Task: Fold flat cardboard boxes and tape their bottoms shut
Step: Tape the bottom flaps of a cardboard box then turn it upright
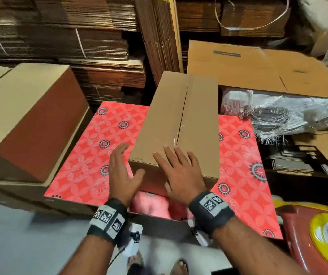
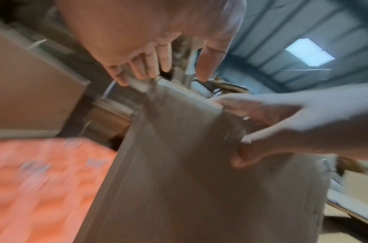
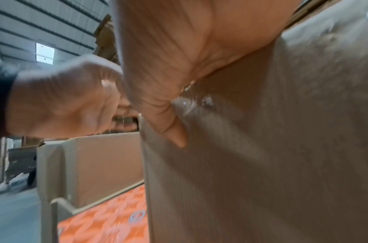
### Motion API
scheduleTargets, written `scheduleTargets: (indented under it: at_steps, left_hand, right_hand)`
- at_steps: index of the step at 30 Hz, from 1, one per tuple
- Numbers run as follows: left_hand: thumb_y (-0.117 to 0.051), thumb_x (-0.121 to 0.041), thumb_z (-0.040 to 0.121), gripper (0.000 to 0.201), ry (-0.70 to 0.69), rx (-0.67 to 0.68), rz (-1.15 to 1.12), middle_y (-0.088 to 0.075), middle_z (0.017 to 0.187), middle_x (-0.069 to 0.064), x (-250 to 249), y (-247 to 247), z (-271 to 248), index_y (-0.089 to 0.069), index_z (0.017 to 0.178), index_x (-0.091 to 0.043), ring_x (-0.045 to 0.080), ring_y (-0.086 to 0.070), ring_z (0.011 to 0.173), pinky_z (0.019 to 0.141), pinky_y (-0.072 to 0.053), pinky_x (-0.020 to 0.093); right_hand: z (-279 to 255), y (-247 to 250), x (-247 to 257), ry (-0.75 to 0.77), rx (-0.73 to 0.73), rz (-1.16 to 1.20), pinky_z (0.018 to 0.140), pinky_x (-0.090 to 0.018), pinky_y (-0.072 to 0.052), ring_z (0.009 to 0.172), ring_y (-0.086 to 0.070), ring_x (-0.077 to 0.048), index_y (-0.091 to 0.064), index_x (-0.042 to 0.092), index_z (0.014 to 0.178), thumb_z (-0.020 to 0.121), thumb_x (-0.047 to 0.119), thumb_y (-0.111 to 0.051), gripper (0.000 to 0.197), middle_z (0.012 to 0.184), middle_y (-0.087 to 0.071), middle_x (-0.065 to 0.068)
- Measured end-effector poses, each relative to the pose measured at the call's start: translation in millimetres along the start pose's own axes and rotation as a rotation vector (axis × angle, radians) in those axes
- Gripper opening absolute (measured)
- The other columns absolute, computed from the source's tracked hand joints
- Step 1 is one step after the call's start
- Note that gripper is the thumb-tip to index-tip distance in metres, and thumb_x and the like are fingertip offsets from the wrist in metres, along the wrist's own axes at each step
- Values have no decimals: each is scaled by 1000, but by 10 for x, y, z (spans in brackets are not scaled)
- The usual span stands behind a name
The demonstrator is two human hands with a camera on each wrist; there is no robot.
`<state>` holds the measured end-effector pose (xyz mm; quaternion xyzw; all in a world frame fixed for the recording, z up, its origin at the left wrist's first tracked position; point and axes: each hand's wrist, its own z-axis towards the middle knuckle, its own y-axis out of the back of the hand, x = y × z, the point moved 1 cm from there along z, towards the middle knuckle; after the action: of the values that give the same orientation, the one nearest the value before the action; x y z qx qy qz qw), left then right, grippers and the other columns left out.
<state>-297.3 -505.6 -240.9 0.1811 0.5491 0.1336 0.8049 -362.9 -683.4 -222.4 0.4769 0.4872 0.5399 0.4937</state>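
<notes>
Head view showed the folded cardboard box (image 1: pixel 179 124) standing bottom-up in the middle of the red patterned surface (image 1: pixel 91 155), its two long flaps meeting in a seam that ran from near to far, with clear tape (image 1: pixel 177 135) glinting along the near part of that seam. The right hand (image 1: pixel 181 173) lay flat, fingers straight and spread, pressing on the box's near top edge over the seam; the right wrist view showed its palm against the near wall, where shiny tape wrapped over the edge. The left hand (image 1: pixel 122 171) hovered just beside the box's near left corner, fingers relaxed and holding nothing. Judging by its look, the empty box would be light and fairly stiff, yet its flaps would likely give under a hard push at the seam, so the corners and side walls seemed the better places to grip. A bigger closed box (image 1: pixel 30 120) stood at the left.
</notes>
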Motion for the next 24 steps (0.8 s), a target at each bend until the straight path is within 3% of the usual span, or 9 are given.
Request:
scheduleTargets:
  at_steps: [2,4,6,9,13,16,20,24]
  left_hand:
    - [-56,-31,68,79,-197,204,70,-46,148,1,-232,-19,149,-48,144,-11,16,-41,139,119,-30,37]
    - [-48,-45,68,86,-296,426,286,-40,158,0,-321,-113,210,-45,149,-17,19,-31,149,123,-17,48]
    - [-42,-55,69,91,-318,527,462,-32,163,-5,-245,-187,208,-40,154,-22,14,-21,153,124,-3,47]
    - [-45,-58,78,83,-374,476,536,-31,164,-9,-63,-214,218,-39,155,-26,11,-20,153,123,3,38]
    - [-52,-58,83,71,-412,434,529,-44,156,-9,56,-284,320,-50,147,-27,14,-32,147,118,-4,32]
    - [-58,-59,80,69,-410,453,535,-49,152,-10,88,-270,466,-56,142,-28,16,-39,144,115,-8,31]
    - [-65,-61,78,73,-375,503,483,-48,152,-13,165,-207,613,-56,143,-29,13,-37,145,115,-7,29]
    - [-71,-61,75,74,-350,504,393,-51,150,-14,288,-126,738,-59,141,-29,10,-38,143,118,-13,36]
  right_hand:
    - [30,65,-69,7,-1,75,118,-57,-23,151,-29,-31,-23,32,160,75,38,-67,97,167,-27,-4]
    - [34,136,-211,-18,-20,167,116,-55,-27,150,-31,-29,-26,25,160,75,46,-60,94,165,-31,-7]
    - [18,166,-407,-67,-28,156,114,-53,-29,150,-31,-27,-29,20,158,76,57,-55,93,163,-33,-8]
    - [-44,88,-633,-78,-20,83,113,-53,-33,147,-37,-26,-41,15,153,81,72,-46,93,158,-42,-8]
    - [-19,-18,-659,-63,-23,-12,112,-53,-35,144,-43,-28,-47,12,149,88,74,-40,88,155,-47,-9]
    - [59,-13,-607,-70,-40,-27,110,-53,-38,141,-46,-29,-51,12,146,88,73,-37,86,152,-51,-9]
    - [123,-31,-548,-70,-83,-18,107,-55,-42,137,-50,-32,-54,9,144,87,71,-38,85,149,-54,-11]
    - [218,-61,-400,-84,-67,-37,108,-55,-40,137,-48,-34,-53,7,144,87,69,-38,86,150,-52,-13]
